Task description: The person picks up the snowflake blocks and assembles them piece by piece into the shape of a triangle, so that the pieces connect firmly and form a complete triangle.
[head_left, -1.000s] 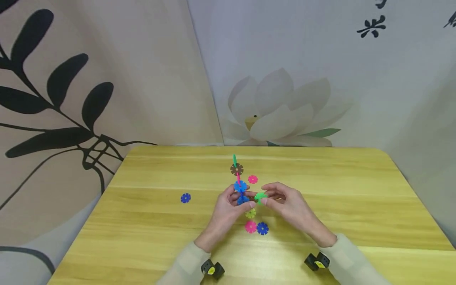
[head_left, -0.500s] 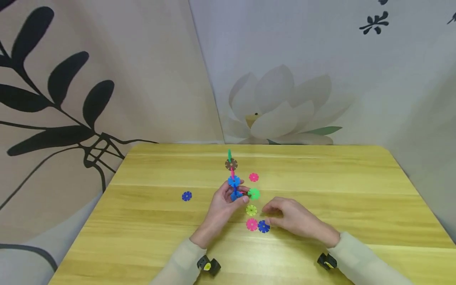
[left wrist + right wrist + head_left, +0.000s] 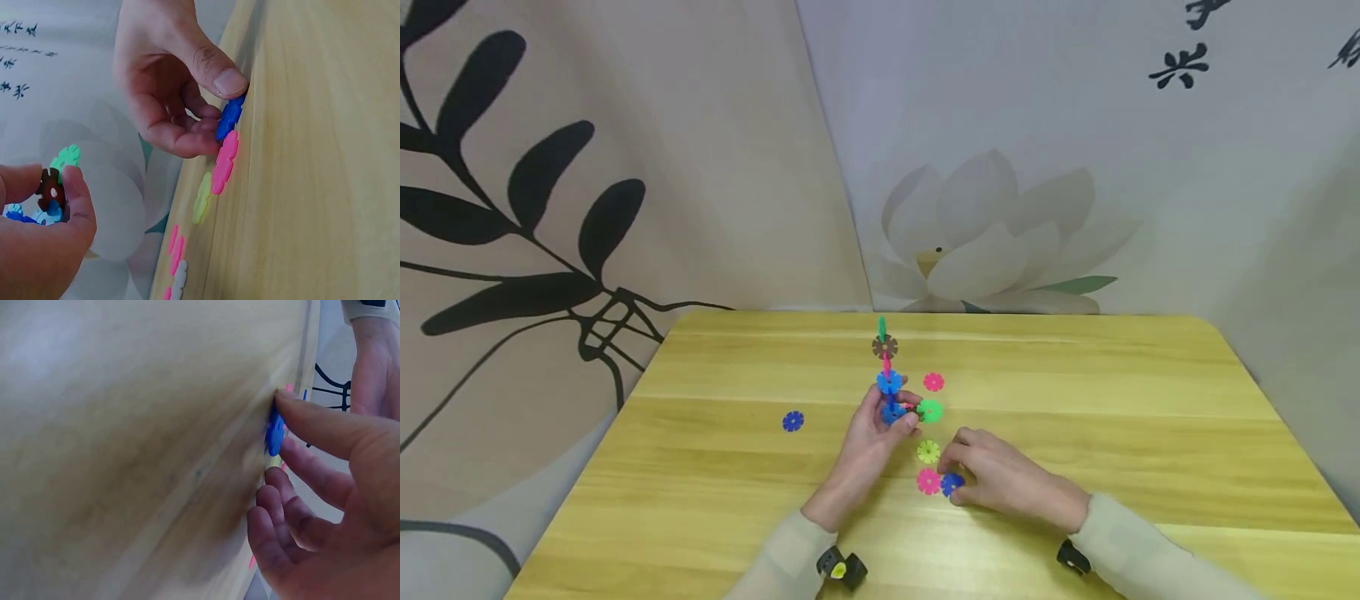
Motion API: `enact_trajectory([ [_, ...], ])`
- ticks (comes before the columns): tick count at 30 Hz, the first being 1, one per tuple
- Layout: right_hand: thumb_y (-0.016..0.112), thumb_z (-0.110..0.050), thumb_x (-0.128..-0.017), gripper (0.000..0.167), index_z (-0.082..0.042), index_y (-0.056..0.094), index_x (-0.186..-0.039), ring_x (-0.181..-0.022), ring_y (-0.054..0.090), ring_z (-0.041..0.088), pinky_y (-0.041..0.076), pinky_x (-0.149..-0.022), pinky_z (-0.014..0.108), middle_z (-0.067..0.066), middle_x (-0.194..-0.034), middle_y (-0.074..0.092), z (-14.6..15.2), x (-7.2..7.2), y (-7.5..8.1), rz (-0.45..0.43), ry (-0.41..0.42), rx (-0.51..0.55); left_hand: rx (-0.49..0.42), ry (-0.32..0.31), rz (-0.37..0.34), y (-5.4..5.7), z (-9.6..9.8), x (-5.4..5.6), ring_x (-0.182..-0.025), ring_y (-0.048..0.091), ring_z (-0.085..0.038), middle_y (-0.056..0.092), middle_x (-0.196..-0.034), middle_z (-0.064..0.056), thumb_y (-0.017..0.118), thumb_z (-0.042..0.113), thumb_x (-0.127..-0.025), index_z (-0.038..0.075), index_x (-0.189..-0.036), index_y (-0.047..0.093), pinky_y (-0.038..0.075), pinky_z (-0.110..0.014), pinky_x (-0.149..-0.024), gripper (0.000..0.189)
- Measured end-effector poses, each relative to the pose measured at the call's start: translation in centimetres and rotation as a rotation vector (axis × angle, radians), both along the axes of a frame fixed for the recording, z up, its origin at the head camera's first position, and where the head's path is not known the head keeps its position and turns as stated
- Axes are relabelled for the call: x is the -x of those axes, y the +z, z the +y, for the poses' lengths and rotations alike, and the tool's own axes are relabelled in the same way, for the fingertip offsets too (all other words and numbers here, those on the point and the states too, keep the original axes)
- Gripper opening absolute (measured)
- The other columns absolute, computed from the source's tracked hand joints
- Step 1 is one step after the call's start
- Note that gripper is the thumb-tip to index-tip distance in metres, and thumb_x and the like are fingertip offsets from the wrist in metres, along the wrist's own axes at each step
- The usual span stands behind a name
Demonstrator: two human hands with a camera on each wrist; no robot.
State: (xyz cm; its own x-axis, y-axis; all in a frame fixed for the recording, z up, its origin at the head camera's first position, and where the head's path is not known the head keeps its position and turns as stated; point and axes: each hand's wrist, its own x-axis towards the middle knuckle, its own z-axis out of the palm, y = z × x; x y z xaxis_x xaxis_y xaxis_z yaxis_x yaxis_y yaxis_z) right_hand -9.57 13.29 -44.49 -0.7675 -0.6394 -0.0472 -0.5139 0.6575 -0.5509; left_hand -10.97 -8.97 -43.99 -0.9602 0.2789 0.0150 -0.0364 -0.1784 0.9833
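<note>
My left hand (image 3: pixel 868 437) holds up a chain of slotted snowflake discs. A teal disc (image 3: pixel 882 327), a brown disc (image 3: pixel 885 347), a thin pink one and light blue discs (image 3: pixel 889 382) make up its upright part. Sticking out to the right is a bright green disc (image 3: pixel 931 411), joined to a brown disc (image 3: pixel 49 190) between thumb and finger in the left wrist view. At the table, my right hand (image 3: pixel 1007 479) pinches a dark blue snowflake disc (image 3: pixel 274 432) by its edges, thumb on the near side. A pink disc (image 3: pixel 928 481) lies right beside it.
A yellow-green disc (image 3: pixel 928 452) and a smaller pink disc (image 3: pixel 933 382) lie on the wooden table (image 3: pixel 1112 417) between and beyond the hands. Another dark blue disc (image 3: pixel 793 421) lies off to the left. Behind the table stands a printed backdrop (image 3: pixel 737 167).
My right hand has let go of the green disc on the chain, come down toward me and taken hold of the dark blue disc. My left hand has shifted slightly left with the chain.
</note>
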Motion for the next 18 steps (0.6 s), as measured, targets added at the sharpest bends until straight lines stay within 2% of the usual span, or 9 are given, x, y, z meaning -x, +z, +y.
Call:
enact_trajectory([
  [3,0.086,-0.018,-0.085,0.023,-0.016,0.071,-0.102,-0.083,0.048,0.006,0.048,-0.073,0.026,-0.01,-0.094,0.056,0.0,-0.3,0.0,-0.021,-0.003,0.015,-0.007,0.004,-0.004,-0.1,0.1,-0.1,-0.111,0.063,-0.022,0.056,-0.13,-0.018,0.057,-0.003,-0.102,0.005,-0.148,0.041,0.057,-0.04,-0.097,0.049],
  [9,0.08,-0.012,-0.091,0.018,-0.018,0.063,-0.096,-0.069,0.052,0.002,0.048,-0.061,0.024,-0.014,-0.079,0.059,0.6,-0.1,0.2,-0.147,-0.05,0.103,-0.031,0.001,-0.004,-0.2,0.5,0.0,-0.11,0.062,-0.022,0.055,-0.125,-0.015,0.057,-0.003,-0.101,0.005,-0.152,0.037,0.056,-0.038,-0.098,0.054],
  [15,0.071,-0.012,-0.098,0.008,-0.012,0.064,-0.101,-0.066,0.066,0.015,0.054,-0.056,0.026,-0.002,-0.085,0.069,1.5,0.0,0.5,-0.287,-0.162,0.294,-0.051,0.019,0.01,-0.1,0.8,-0.1,-0.109,0.061,-0.021,0.054,-0.121,-0.011,0.057,-0.002,-0.101,0.004,-0.151,0.037,0.057,-0.039,-0.097,0.054],
  [18,0.069,-0.011,-0.1,0.008,-0.009,0.063,-0.105,-0.071,0.068,0.021,0.055,-0.058,0.026,0.003,-0.09,0.07,1.8,0.2,1.1,-0.295,-0.215,0.365,-0.049,0.029,0.016,-0.1,0.8,-0.1,-0.112,0.059,-0.022,0.054,-0.121,-0.011,0.063,0.0,-0.099,0.005,-0.151,0.037,0.055,-0.036,-0.099,0.058],
])
